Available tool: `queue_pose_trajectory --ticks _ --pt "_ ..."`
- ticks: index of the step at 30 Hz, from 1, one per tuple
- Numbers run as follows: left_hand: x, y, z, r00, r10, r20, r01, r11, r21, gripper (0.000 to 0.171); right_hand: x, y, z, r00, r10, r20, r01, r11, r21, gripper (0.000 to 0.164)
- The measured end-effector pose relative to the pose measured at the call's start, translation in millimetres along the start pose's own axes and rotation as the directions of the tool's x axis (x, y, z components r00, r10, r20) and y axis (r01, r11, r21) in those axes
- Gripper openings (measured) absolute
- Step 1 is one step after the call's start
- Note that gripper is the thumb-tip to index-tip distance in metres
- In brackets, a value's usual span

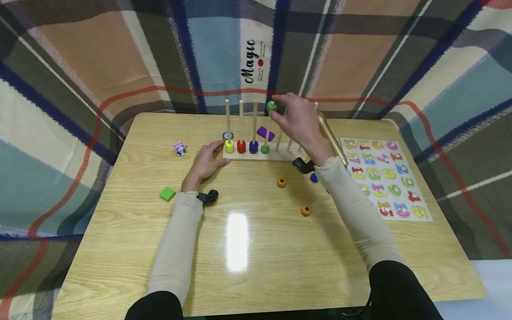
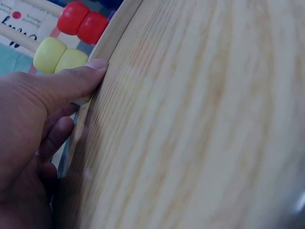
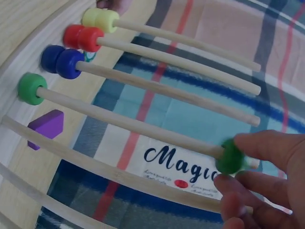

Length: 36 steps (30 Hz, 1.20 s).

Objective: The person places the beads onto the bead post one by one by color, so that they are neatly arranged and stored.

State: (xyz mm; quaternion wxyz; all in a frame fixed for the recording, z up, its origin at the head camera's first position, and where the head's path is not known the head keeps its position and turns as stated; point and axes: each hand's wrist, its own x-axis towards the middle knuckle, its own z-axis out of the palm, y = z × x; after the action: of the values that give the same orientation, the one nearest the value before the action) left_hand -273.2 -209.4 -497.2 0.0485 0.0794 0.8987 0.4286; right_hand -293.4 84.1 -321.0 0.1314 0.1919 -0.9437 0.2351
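A wooden peg rack (image 1: 244, 155) with a row of upright pegs stands at the back of the table. My left hand (image 1: 207, 161) grips its left end, the thumb (image 2: 90, 71) along the front edge. At the top of the fourth peg, my right hand (image 1: 298, 119) pinches a green bead (image 3: 231, 156) between thumb and fingers, with the peg passing into it. Another green bead (image 3: 32, 88) sits at that peg's foot. Yellow beads (image 1: 229, 146), red beads (image 1: 241, 146) and blue beads (image 1: 254, 147) are stacked in twos on the first three pegs.
Orange beads (image 1: 281, 182) and a blue bead (image 1: 314, 178) lie in front of the rack. A purple block (image 1: 264, 132) is behind it. Leftward are a small figurine (image 1: 180, 148) and a green block (image 1: 167, 194); a number board (image 1: 386, 178) lies at right.
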Motion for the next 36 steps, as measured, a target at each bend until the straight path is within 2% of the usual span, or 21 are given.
queue_pose_trajectory --ticks 3,5,9,11,12,13,15,16,18,20,23,25,27,30,33,36 --pt "0.0 -0.7 0.6 1.0 -0.002 0.0 0.002 1.0 0.002 0.074 -2.7 3.4 1.8 1.0 -0.011 -0.004 0.011 1.0 0.005 0.046" --pt "0.0 -0.7 1.3 1.0 0.0 -0.002 0.0 1.0 0.001 0.074 -8.1 6.3 3.4 0.999 -0.026 -0.036 0.027 0.999 0.034 0.047" --pt "0.9 0.9 3.5 1.0 0.002 0.007 -0.002 1.0 0.005 0.075 -37.2 20.7 12.9 0.976 -0.089 -0.197 0.113 0.987 0.113 0.038" --pt "2.0 1.8 3.7 1.0 0.0 0.01 0.0 1.0 0.011 0.075 -58.2 31.5 22.8 0.967 -0.121 -0.224 0.15 0.982 0.115 0.031" --pt "2.5 2.2 3.5 1.0 -0.002 0.01 0.002 1.0 0.012 0.075 -69.1 37.0 28.4 0.971 -0.131 -0.201 0.156 0.982 0.11 0.028" --pt "2.8 2.5 2.5 1.0 -0.004 0.007 0.004 1.0 0.015 0.075 -79.0 41.7 34.4 0.98 -0.132 -0.146 0.147 0.984 0.099 0.027" --pt "3.3 3.5 0.3 1.0 -0.005 0.001 0.005 1.0 0.019 0.075 -97.2 49.5 45.7 0.994 -0.107 0.015 0.106 0.992 0.064 0.03" --pt "3.4 3.8 -0.7 1.0 -0.004 -0.001 0.004 1.0 0.018 0.075 -105.2 52.2 50.8 0.991 -0.083 0.105 0.078 0.996 0.043 0.035" --pt "3.6 4.0 -2.6 1.0 -0.002 -0.001 0.002 1.0 0.02 0.074 -118.1 56.0 60.0 0.965 -0.034 0.259 0.033 0.999 0.006 0.044" --pt "3.6 3.7 -3.6 1.0 -0.002 -0.001 0.002 1.0 0.022 0.074 -127.2 58.0 67.5 0.933 -0.01 0.36 0.018 1.0 -0.018 0.052" --pt "3.0 2.2 -2.9 1.0 -0.006 -0.001 0.006 1.0 0.02 0.074 -134.3 58.9 75.9 0.904 -0.025 0.427 0.044 0.998 -0.033 0.047" --pt "2.5 0.9 -1.6 1.0 -0.009 0.0 0.009 1.0 0.015 0.074 -135.7 58.4 78.0 0.9 -0.045 0.433 0.069 0.997 -0.039 0.037" --pt "2.0 -0.4 0.1 1.0 -0.011 0.003 0.011 1.0 0.008 0.074 -133.9 56.5 74.8 0.908 -0.053 0.415 0.076 0.996 -0.039 0.03" --pt "1.1 -1.2 1.4 1.0 -0.012 0.005 0.012 1.0 0.004 0.074 -122.7 51.4 59.9 0.944 -0.056 0.325 0.062 0.998 -0.008 0.029" --pt "0.1 -0.4 1.0 1.0 -0.01 -0.002 0.01 1.0 0.002 0.074 -101.9 43.6 35.2 0.984 -0.069 0.167 0.06 0.996 0.059 0.031" --pt "-1.1 0.5 0.1 1.0 -0.009 -0.003 0.009 1.0 -0.001 0.074 -77.8 35.0 10.9 0.994 -0.102 -0.034 0.105 0.987 0.12 0.03"
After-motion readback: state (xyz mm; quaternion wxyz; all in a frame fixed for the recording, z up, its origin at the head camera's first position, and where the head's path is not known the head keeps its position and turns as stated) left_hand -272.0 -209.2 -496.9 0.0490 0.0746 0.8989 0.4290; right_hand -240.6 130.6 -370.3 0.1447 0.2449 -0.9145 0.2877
